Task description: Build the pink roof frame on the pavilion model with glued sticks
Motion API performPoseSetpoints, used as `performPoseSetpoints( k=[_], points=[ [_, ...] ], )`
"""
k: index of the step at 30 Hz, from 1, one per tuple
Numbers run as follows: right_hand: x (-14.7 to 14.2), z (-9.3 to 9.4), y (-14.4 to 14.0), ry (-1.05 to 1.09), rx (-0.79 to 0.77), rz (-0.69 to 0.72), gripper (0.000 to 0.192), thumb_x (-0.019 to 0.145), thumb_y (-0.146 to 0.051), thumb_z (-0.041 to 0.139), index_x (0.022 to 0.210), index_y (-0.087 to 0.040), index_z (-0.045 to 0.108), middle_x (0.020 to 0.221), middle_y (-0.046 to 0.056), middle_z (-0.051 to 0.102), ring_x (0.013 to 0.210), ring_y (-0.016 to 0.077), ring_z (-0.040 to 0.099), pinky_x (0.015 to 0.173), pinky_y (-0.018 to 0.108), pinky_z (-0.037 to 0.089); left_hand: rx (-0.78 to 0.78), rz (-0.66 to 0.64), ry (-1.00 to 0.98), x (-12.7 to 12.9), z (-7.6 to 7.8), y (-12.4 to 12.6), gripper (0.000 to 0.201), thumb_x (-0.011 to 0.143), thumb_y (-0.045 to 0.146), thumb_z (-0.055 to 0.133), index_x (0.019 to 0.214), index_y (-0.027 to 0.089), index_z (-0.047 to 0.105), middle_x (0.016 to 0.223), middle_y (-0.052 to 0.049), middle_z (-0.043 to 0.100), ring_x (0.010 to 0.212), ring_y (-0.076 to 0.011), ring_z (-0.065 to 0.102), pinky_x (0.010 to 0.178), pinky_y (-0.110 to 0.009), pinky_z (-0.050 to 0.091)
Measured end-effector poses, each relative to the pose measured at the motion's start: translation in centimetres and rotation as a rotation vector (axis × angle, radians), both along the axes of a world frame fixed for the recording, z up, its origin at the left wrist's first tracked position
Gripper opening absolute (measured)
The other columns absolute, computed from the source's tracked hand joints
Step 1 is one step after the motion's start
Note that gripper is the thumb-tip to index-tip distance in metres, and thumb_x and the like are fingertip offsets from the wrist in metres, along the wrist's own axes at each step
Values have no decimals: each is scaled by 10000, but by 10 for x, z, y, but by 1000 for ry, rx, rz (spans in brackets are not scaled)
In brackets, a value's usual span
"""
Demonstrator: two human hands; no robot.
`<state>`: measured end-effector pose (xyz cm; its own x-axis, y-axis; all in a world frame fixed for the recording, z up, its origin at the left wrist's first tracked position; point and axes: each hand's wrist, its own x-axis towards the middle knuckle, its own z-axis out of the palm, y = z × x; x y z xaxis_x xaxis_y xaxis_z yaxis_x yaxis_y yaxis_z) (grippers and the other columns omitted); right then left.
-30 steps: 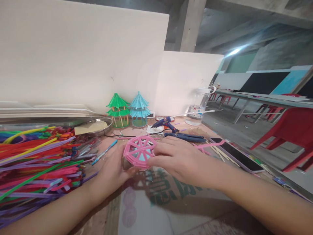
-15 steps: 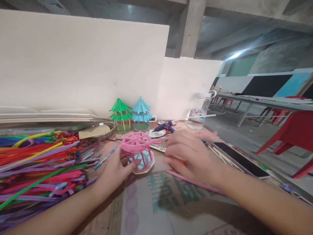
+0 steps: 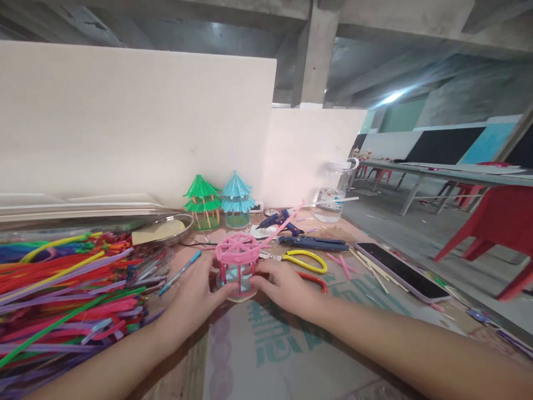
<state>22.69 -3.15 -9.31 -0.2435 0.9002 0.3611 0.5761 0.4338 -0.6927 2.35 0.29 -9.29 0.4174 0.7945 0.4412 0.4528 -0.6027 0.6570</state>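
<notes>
A small pink pavilion frame (image 3: 237, 256) made of fuzzy stems stands upright on the cardboard. My left hand (image 3: 199, 289) cups its left side near the base. My right hand (image 3: 283, 286) touches its right side and pinches a long pink stem (image 3: 283, 221) that slants up and to the right from the frame's roof. A green model pavilion (image 3: 202, 201) and a blue model pavilion (image 3: 237, 199) stand side by side at the white back board.
A big heap of coloured fuzzy stems (image 3: 62, 294) fills the left. Scissors with yellow and red handles (image 3: 306, 264), a blue glue gun (image 3: 278, 219), dark pliers (image 3: 312, 243), a phone (image 3: 395, 270), a pen (image 3: 179, 265), a metal dish (image 3: 164, 229) and a clear jar (image 3: 333, 191) lie around.
The pink frame went from lying tilted in both hands to standing upright. My right hand reached off to the right, then came back to the frame with a pink stem.
</notes>
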Motion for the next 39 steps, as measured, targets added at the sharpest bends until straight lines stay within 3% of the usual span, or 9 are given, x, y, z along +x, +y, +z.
performPoseSetpoints(
  k=[3,7,12,16,20,33,39],
  points=[
    [-2,1,-4,6,-31,7,176,888,-118,594,777,-172,720,766,12,713,716,145,611,673,230,415,119,-20,59,-6,8,6,517,816,401,664,1275,220,510,1239,-122,653,1103,-307,657,905,-478,560],
    [-3,1,-6,2,-71,-21,238,894,-161,597,675,-164,689,650,-6,646,617,126,548,604,226,366,345,69,189,-20,34,12,657,779,427,726,1340,192,478,1273,-150,610,1144,-336,622,923,-505,544],
    [-5,0,-9,33,-32,74,297,921,-190,542,637,-168,625,617,-16,590,612,120,519,600,224,354,773,-16,309,-22,57,-6,201,923,304,604,1116,256,635,1185,-75,609,1099,-245,610,923,-405,532],
    [-10,-3,-15,137,-105,135,307,915,-207,535,620,-177,615,599,-21,603,587,114,522,590,219,374,961,-76,348,-10,57,-22,124,953,177,547,1032,213,635,1167,-96,629,1128,-229,588,979,-394,495],
    [-13,-5,-18,228,-222,221,293,927,-239,503,686,-182,661,672,-3,675,609,119,563,624,219,433,1020,-78,341,-6,58,-24,106,956,172,550,1014,171,638,1124,-119,645,1111,-225,588,962,-374,503],
    [-15,2,-22,207,-230,177,275,897,-252,546,651,-189,651,637,-7,668,604,127,581,632,220,451,1003,-99,379,-7,56,-28,114,958,168,533,1009,184,633,1135,-119,617,1176,-262,547,1015,-447,472],
    [-17,-2,-21,242,-281,191,271,903,-267,549,676,-181,669,616,-7,657,596,128,581,622,222,455,970,-107,362,-5,58,-29,134,965,151,507,1001,210,622,1147,-97,617,1145,-240,557,972,-422,498]
  ],
)
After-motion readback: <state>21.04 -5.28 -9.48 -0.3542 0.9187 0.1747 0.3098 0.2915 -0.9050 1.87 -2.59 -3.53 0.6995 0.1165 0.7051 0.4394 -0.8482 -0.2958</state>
